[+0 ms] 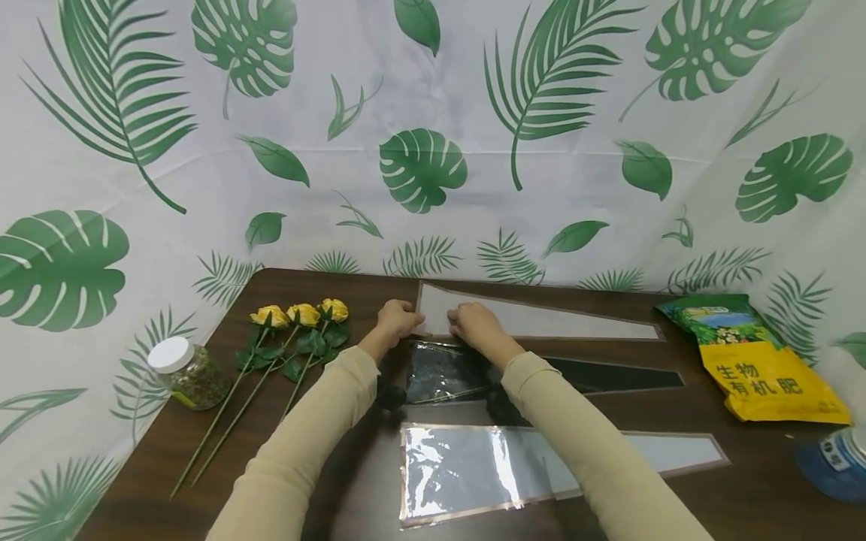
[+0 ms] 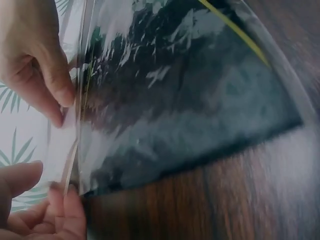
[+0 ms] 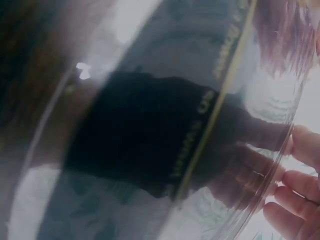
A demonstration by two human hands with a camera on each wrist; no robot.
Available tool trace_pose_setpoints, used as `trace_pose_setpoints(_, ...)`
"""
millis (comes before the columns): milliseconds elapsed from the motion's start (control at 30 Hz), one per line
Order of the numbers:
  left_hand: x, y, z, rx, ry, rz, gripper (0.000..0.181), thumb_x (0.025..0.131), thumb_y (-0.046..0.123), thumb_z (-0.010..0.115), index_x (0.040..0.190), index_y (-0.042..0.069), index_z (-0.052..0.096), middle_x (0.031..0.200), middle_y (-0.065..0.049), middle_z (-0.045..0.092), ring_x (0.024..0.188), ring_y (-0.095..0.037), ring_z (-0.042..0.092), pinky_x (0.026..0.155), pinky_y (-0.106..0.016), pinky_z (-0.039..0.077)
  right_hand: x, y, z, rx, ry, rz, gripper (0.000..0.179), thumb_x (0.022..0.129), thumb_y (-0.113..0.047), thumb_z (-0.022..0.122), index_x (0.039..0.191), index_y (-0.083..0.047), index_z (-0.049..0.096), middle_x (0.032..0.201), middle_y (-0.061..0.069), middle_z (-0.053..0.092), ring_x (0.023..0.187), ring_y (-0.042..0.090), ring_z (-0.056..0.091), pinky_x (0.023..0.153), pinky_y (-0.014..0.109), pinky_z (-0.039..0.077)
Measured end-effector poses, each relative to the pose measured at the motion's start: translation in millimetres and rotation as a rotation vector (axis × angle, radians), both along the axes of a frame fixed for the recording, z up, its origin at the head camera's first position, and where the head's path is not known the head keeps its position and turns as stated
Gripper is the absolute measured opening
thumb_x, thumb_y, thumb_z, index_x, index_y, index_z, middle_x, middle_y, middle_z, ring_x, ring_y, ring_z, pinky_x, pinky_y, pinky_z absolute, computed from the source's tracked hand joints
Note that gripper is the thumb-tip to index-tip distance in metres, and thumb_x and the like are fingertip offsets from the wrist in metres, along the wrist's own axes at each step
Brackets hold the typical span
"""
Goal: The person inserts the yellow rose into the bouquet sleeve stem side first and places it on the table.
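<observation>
Three long tapered flower sleeves lie on the table with their narrow ends to the right. At the back is the white flower sleeve (image 1: 561, 319). My left hand (image 1: 398, 321) pinches its near left corner between thumb and fingers. A little to the right, my right hand (image 1: 476, 321) grips the near edge of the same sleeve with bent fingers. Just below both hands lies the black flower sleeve (image 1: 440, 376), its glossy clear front crossed by a gold strip with lettering (image 3: 204, 125). The nearest one, a shiny clear-and-white flower sleeve (image 1: 453, 466), is partly hidden by my right forearm.
Left of my arm lie three yellow roses (image 1: 303, 315) with long stems, beside a white-lidded jar (image 1: 196, 379) of dried bits. A yellow and green bag (image 1: 764, 376) lies at the right, with a blue bottle (image 1: 828, 466) in front. A leaf-patterned curtain (image 1: 433, 98) hangs behind the table.
</observation>
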State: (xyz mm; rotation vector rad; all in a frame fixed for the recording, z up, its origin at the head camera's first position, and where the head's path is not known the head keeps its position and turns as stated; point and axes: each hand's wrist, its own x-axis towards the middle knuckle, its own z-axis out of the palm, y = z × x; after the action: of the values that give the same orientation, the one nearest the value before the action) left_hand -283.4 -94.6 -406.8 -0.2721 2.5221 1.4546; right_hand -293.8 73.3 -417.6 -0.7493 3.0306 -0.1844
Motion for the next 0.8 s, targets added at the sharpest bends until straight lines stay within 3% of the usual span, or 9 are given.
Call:
trace_pose_setpoints(100, -1.4, 2.7, -2.6, 0.004, 0.010, 0.010, 0.033, 0.089, 0.013, 0.063, 0.119, -0.001, 0.062, 0.126, -0.018, 0.057, 0.116, -0.030, 0.052, 0.093, -0.036, 0.047, 0.9, 0.3, 0.2, -0.009, -0.009, -0.010, 0.006, 0.088, -0.015, 0.065, 0.089, -0.009, 0.066, 0.092, 0.012, 0.065, 0.091, 0.032, 0.063, 0.074, 0.044, 0.051)
trace_pose_setpoints(233, -4.2, 6.4, -7.0, -0.039, 0.061, 0.046, 0.026, 0.086, 0.017, 0.066, 0.109, 0.004, 0.070, 0.120, -0.013, 0.063, 0.112, -0.029, 0.053, 0.093, -0.036, 0.045, 2.4, 3.4, -1.9, -0.013, 0.018, 0.002, 0.019, 0.089, -0.018, 0.065, 0.106, -0.010, 0.069, 0.099, 0.012, 0.066, 0.095, 0.034, 0.062, 0.077, 0.045, 0.051)
trace_pose_setpoints(333, -7.2, 10.5, -9.5, 0.064, 0.083, 0.073, 0.022, 0.086, 0.012, 0.067, 0.103, -0.001, 0.070, 0.110, -0.018, 0.064, 0.098, -0.026, 0.062, 0.088, -0.034, 0.051, 2.9, 6.9, -3.1, -0.046, 0.021, -0.011, 0.024, 0.090, -0.020, 0.064, 0.112, -0.011, 0.068, 0.104, 0.012, 0.066, 0.097, 0.033, 0.062, 0.079, 0.045, 0.052)
trace_pose_setpoints(467, -7.0, 13.6, -12.6, 0.235, 0.083, 0.090, 0.014, 0.084, 0.002, 0.068, 0.094, -0.007, 0.066, 0.100, -0.019, 0.062, 0.072, -0.018, 0.068, 0.068, -0.024, 0.056, 1.7, 8.8, -5.0, -0.292, -0.013, -0.093, 0.028, 0.092, -0.018, 0.061, 0.117, -0.006, 0.066, 0.112, 0.014, 0.067, 0.101, 0.031, 0.063, 0.084, 0.044, 0.051)
trace_pose_setpoints(633, -0.6, 14.0, -11.2, 0.221, 0.119, 0.065, 0.015, 0.082, 0.008, 0.072, 0.087, -0.002, 0.063, 0.098, -0.018, 0.065, 0.068, -0.011, 0.063, 0.066, -0.023, 0.056, -2.2, 2.3, -8.0, -0.658, 0.045, -0.150, 0.029, 0.089, -0.014, 0.064, 0.114, 0.002, 0.065, 0.098, 0.018, 0.070, 0.087, 0.031, 0.067, 0.076, 0.043, 0.053)
trace_pose_setpoints(800, 1.2, 16.4, -6.6, 0.165, 0.186, 0.022, 0.017, 0.080, 0.014, 0.074, 0.084, 0.001, 0.063, 0.085, -0.012, 0.071, 0.060, -0.007, 0.060, 0.058, -0.020, 0.053, -3.4, -7.5, -4.3, -0.793, 0.092, -0.231, 0.027, 0.086, -0.018, 0.069, 0.105, 0.000, 0.069, 0.083, 0.014, 0.070, 0.078, 0.028, 0.065, 0.070, 0.041, 0.052)
